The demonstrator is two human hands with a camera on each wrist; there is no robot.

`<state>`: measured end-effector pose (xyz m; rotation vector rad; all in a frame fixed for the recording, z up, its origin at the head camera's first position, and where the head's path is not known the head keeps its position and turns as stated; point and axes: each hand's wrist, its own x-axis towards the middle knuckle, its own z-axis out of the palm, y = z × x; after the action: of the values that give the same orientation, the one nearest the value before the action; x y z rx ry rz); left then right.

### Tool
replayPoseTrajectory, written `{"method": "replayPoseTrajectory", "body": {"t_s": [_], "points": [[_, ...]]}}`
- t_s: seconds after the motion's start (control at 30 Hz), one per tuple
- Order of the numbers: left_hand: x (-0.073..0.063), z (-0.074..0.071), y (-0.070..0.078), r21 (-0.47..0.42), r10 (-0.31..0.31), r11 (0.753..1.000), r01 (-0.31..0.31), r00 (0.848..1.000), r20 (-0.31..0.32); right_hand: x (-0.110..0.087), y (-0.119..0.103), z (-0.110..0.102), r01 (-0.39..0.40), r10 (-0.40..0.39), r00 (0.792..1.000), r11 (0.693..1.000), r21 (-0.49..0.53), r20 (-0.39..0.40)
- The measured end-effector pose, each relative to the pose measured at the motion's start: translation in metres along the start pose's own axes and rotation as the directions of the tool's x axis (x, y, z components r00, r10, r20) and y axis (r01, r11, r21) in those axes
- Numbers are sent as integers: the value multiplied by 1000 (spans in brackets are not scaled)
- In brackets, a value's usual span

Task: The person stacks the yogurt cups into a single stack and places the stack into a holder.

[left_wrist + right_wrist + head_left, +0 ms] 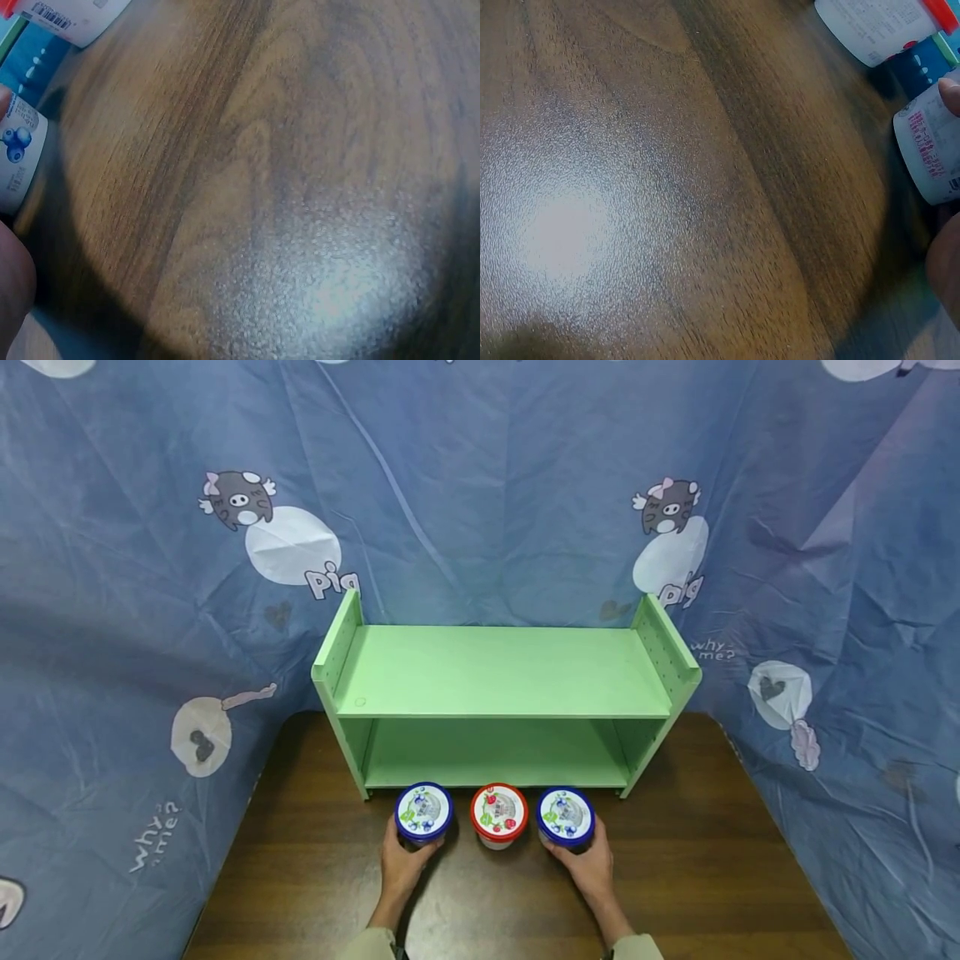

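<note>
Three small round tubs stand in a row on the table before the shelf. My left hand (401, 867) grips the left blue-lidded tub (423, 812), thumb on its right side and fingers on its left. Around the right blue-lidded tub (566, 817) curl the thumb and fingers of my right hand (595, 864). Between them is the red-lidded tub (499, 814), touched by neither hand. At the left wrist view's left edge, a thumb overlaps the white tub wall with blueberries (21, 146). The right wrist view shows the other held tub (928, 142) at its right edge, under a thumb.
A green two-tier shelf (502, 672) with raised side panels stands right behind the tubs. Brown wood table (495, 918) spreads in front and to both sides. A blue patterned cloth (480, 485) hangs behind and along both sides.
</note>
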<state>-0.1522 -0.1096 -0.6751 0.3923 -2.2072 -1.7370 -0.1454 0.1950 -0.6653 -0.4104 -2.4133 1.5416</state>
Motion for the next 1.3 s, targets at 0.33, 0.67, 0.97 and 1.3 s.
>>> {"method": "replayPoseTrajectory", "body": {"t_s": [0.33, 0.67, 0.97, 1.3], "points": [[1, 0, 0, -21, -16, 1000, 17, 1000, 14, 0, -1, -5, 6, -6, 1000, 1000, 4, -17], [1, -1, 1, -31, -48, 998, 49, 998, 36, -1, -12, -15, 23, -23, 1000, 999, 25, -2], [3, -2, -1, -24, -57, 998, 58, 997, 49, 0, -24, -24, 22, -23, 999, 999, 45, 28], [1, -1, -1, -16, -16, 1000, 16, 1000, 18, 3, -40, -29, 43, -45, 998, 999, 31, 51]]}}
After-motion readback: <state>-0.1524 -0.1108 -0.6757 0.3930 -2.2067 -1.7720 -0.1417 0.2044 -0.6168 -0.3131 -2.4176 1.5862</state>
